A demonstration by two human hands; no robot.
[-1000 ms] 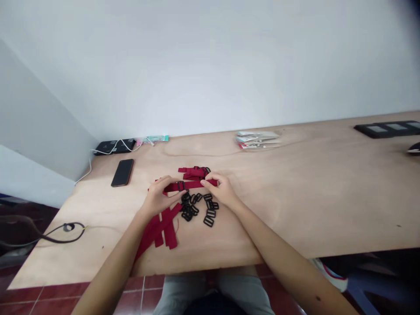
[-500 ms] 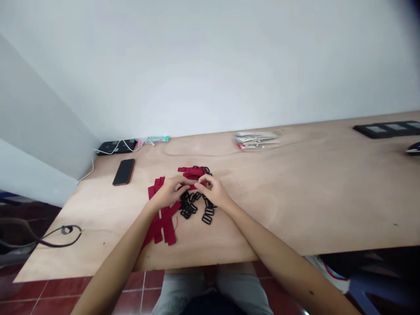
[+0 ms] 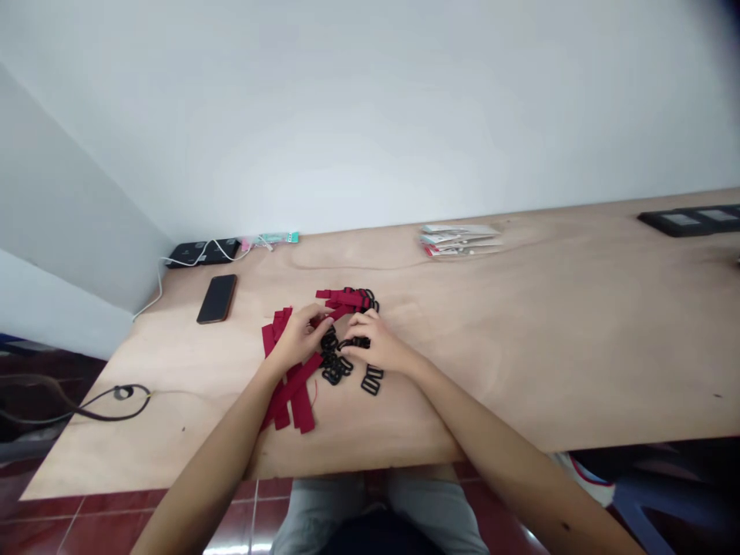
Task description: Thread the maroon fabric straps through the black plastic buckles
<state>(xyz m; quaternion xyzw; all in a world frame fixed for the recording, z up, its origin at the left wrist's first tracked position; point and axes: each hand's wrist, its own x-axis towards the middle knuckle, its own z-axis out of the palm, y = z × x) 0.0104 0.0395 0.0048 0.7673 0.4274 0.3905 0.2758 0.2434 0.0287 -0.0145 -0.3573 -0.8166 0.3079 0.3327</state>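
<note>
My left hand is closed, thumb and fingers pinching a red fabric strap that runs up to the right. Beside it, my right hand curls its fingers around a black buckle, partly hidden by the thumb and fingers. Between and below the hands lies a small pile of black hooks and buckles. Two flat black slider buckles rest under my right hand. Loose red straps cross one another below my left hand. Beyond the hands sits a bundle of red straps with black buckles.
A phone lies to the left on the wooden table, with black boxes and a white cable behind it. Flat packets lie by the wall. A black tray-like object is far right; a dark cable loops at the left edge.
My right hand has left the strap and moved slightly down to the black buckles, now gripping one. My left hand still pinches the strap, which now slants up to the right.
</note>
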